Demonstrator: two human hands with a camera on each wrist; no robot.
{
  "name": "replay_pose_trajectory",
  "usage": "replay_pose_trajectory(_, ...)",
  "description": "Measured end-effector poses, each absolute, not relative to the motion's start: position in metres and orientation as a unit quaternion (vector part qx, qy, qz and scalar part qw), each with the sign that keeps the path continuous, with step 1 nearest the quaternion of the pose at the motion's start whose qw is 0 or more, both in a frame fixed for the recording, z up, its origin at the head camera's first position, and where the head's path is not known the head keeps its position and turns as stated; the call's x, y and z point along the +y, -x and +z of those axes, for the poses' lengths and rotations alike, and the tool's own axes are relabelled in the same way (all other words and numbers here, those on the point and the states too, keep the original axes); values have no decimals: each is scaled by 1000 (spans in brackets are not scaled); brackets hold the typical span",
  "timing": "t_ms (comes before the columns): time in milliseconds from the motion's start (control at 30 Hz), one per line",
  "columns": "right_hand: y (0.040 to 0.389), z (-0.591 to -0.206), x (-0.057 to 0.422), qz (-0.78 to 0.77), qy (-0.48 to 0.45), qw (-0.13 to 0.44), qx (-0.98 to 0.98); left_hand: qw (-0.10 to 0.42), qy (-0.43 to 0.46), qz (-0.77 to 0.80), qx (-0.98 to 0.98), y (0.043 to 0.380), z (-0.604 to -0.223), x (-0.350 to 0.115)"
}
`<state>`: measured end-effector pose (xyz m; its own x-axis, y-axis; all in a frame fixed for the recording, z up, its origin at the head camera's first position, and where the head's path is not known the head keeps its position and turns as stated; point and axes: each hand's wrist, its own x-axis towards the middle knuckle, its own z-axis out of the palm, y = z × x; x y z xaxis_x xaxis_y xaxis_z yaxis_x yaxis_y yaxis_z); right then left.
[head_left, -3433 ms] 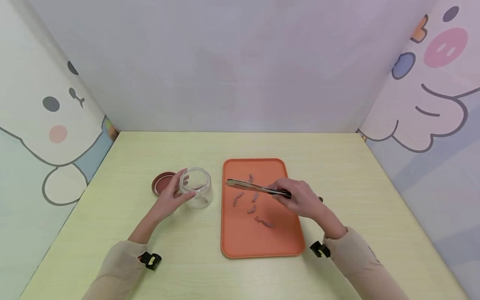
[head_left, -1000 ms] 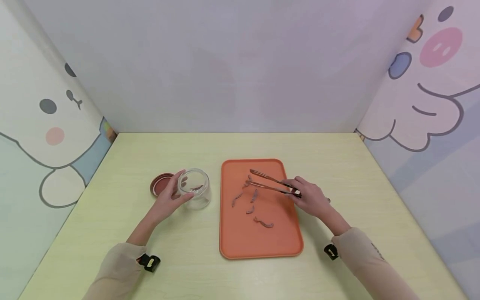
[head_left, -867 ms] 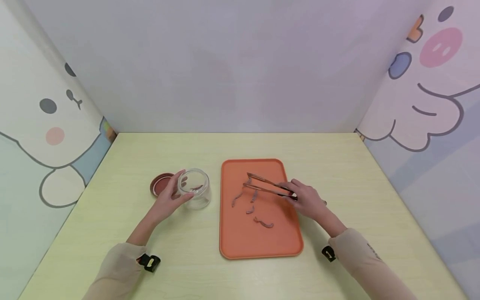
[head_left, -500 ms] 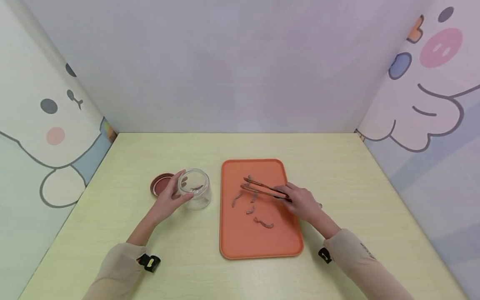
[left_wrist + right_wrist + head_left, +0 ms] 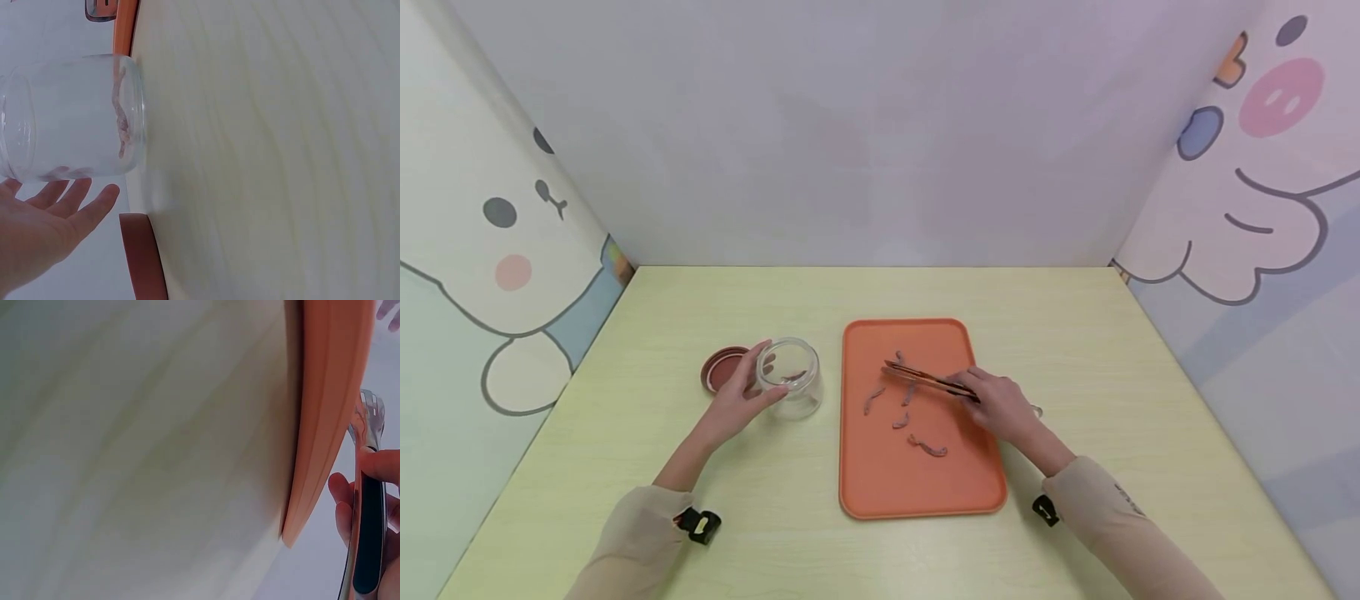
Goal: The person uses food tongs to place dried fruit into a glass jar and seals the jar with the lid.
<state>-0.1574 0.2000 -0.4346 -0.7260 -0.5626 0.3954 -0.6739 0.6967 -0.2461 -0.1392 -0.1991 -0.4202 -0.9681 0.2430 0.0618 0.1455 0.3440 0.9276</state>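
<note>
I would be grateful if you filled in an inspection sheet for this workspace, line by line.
Surface: pale wood-grain table.
Job's things: orange tray bearing several small greyish pieces; clear jar standing open on the table left of the tray, with material at its bottom; reddish-brown lid lying left of the jar; tongs held over the tray, though whether they grip a piece cannot be told.
Clutter: nothing seen.
Grippers: bare hands; left hand around the jar's side, right hand holding the tongs by their dark handle.
Cables: nothing seen.
Surroundings: plain pale back wall; side panels with cartoon figures.
</note>
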Motion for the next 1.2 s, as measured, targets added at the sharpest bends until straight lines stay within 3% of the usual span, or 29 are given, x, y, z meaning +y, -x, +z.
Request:
replay_pose_trajectory(533, 159, -428, 205, 240, -326, 145, -903, 44, -120, 564, 816, 139, -419, -199)
replay_pose_trajectory(1200, 160, -395, 213, 260, -361, 189, -875, 38, -123, 554, 822, 139, -420, -199)
